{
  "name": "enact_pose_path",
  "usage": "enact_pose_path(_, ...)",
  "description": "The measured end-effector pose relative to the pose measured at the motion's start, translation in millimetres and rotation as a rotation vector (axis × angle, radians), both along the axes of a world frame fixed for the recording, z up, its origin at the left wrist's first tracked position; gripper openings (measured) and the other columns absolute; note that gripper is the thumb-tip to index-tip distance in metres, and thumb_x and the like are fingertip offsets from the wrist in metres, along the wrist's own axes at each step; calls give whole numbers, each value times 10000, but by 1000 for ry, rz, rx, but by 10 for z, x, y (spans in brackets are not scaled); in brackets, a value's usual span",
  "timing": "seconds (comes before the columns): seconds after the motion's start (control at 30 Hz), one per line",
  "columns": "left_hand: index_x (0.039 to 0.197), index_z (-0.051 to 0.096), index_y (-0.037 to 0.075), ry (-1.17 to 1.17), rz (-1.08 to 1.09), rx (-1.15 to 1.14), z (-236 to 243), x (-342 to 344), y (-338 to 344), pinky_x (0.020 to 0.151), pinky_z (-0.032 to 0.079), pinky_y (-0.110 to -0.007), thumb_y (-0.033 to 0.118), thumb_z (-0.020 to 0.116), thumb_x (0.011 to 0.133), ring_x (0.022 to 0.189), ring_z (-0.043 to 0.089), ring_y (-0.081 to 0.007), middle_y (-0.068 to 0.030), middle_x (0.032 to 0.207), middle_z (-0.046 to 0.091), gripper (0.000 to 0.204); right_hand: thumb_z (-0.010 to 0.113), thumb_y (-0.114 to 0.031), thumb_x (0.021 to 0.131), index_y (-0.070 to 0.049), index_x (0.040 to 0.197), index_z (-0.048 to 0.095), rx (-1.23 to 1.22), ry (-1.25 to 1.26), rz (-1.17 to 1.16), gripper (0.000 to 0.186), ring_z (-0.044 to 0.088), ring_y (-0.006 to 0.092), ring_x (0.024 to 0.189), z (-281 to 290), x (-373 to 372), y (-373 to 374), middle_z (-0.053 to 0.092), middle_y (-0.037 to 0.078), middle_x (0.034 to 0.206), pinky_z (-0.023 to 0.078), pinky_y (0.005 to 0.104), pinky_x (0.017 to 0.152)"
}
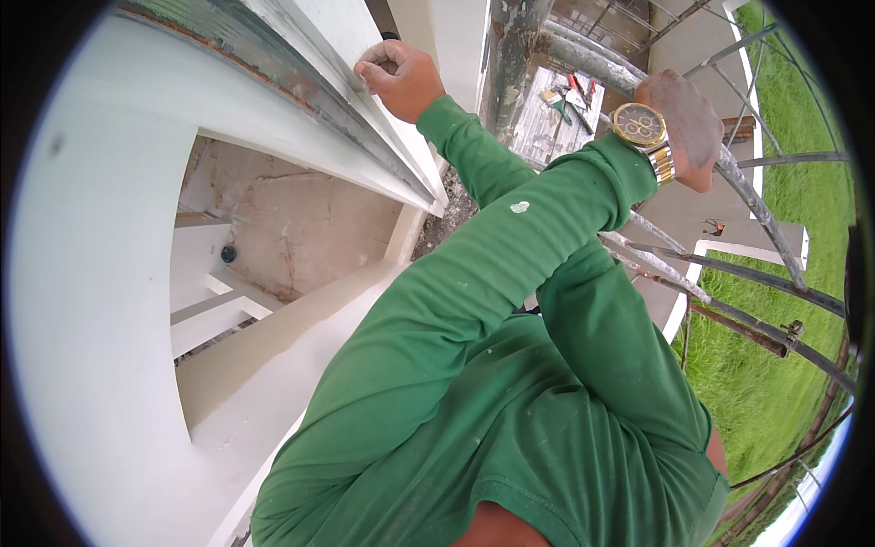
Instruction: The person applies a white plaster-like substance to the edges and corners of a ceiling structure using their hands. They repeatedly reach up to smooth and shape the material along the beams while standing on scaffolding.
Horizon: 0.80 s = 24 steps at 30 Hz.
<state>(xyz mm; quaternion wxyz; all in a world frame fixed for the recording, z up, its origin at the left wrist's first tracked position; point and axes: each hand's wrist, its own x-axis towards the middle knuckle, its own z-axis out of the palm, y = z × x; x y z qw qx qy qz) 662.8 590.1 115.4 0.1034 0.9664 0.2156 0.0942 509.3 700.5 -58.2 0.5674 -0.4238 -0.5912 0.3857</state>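
My arms are crossed. My left hand (679,123), with a gold wristwatch, is closed around a pale, paint-spattered metal scaffold tube (758,214) at upper right. My right hand (394,77) reaches from under the left arm to the white frame (426,187) at upper left, its fingers curled together at the frame's edge; what they hold, if anything, is hidden. A grey metal track (301,100) runs along that frame. Beyond my arms, a weathered plank platform (533,135) bears red-handled tools (574,84) and a green-handled brush (558,102).
A white wall (91,292) with an opening onto a dusty floor (292,210) fills the left. A thick stained post (506,55) stands at the top. Crossing scaffold bars (793,296) line the right, with a pale ledge and grass (775,419) far below.
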Motion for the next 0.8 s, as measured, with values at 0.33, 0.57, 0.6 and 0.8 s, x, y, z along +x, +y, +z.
enact_pose_path(0.33, 942, 786, 193, 36, 61, -36, 55, 14, -32, 705, 549, -362, 412, 667, 723, 798, 724, -202, -17, 863, 746, 332, 652, -65, 907, -28, 943, 662, 275, -209, -13, 52, 635, 232, 796, 89, 24, 49, 649, 85, 878, 513, 328, 735)
enact_pose_path(0.57, 873, 770, 165, -15, 134, -38, 44, 136, -60, 759, 544, -412, 503, 743, 720, 798, 703, -239, -47, 819, 717, 371, 595, -63, 897, -92, 970, 678, 459, -582, 58, 114, 645, 294, 922, 93, 376, -47, 636, 54, 990, 541, 414, 795)
enact_pose_path(0.6, 865, 767, 142, -30, 155, -19, 90, 61, -40, 769, 542, -419, 500, 733, 730, 814, 706, -251, -70, 831, 721, 384, 608, -93, 925, -66, 979, 662, 398, -569, 66, 81, 615, 330, 904, -4, 321, -208, 625, 95, 929, 508, 420, 787)
enact_pose_path(0.8, 854, 771, 48, -96, 32, 25, 93, 156, 8, 763, 580, -426, 487, 715, 714, 854, 738, -319, -196, 888, 739, 465, 606, -124, 896, -8, 1118, 660, 304, -899, -111, 256, 651, 306, 1063, -2234, 1504, -1838, 655, 219, 1191, 516, 427, 956)
